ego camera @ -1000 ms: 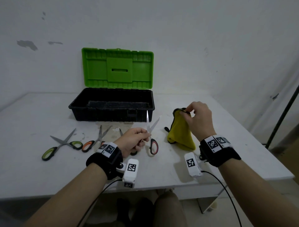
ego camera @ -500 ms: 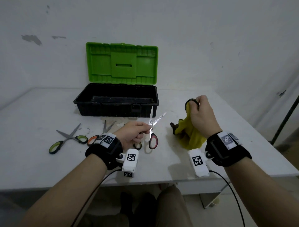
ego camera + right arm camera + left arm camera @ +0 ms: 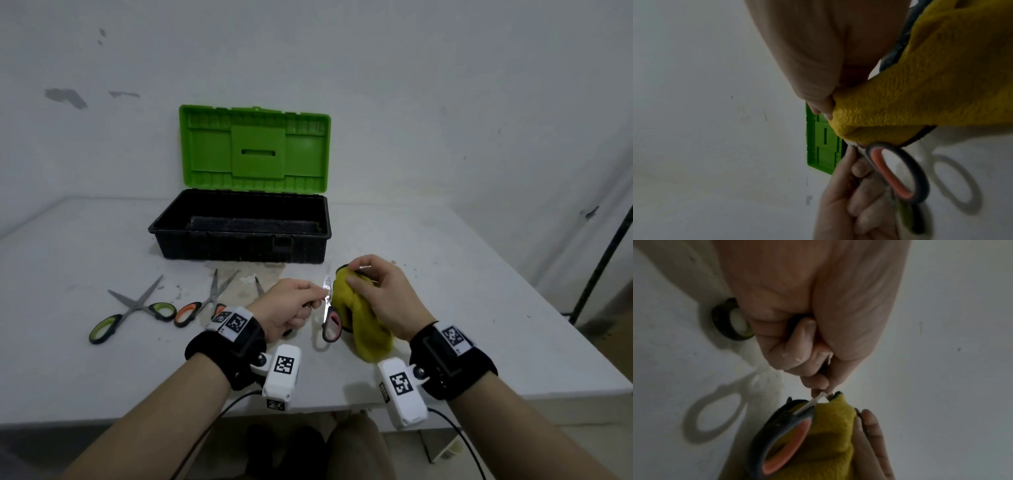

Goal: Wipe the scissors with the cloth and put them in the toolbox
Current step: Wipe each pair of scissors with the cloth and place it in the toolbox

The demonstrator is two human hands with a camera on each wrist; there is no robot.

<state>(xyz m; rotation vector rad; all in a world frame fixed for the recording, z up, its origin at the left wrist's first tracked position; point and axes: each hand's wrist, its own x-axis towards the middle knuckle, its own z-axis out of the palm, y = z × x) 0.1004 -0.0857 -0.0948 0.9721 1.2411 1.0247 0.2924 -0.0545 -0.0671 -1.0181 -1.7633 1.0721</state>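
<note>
The left hand (image 3: 291, 303) has its fingers curled tight around the red-handled scissors (image 3: 330, 322), gripping them near the pivot, with the blades pointing up and one red and black handle loop hanging free below the hand. The right hand (image 3: 380, 296) pinches the yellow cloth (image 3: 363, 325) between thumb and fingers and presses it against the blade, so cloth and blade are touching. The rest of the cloth hangs down under the right hand, just above the white table (image 3: 479, 308).

I count three more pairs of scissors on the table, to the left of the hands: green-handled scissors (image 3: 133, 308) lying open, orange-handled scissors (image 3: 205, 301) beside them, and a third pair mostly hidden behind the left hand, with only a blade tip (image 3: 259, 286) showing.

The one toolbox (image 3: 243, 236), black with its green lid (image 3: 253, 150) standing open, sits behind the hands, near the wall. A dark pole (image 3: 603, 260) stands at the right edge of the table.
</note>
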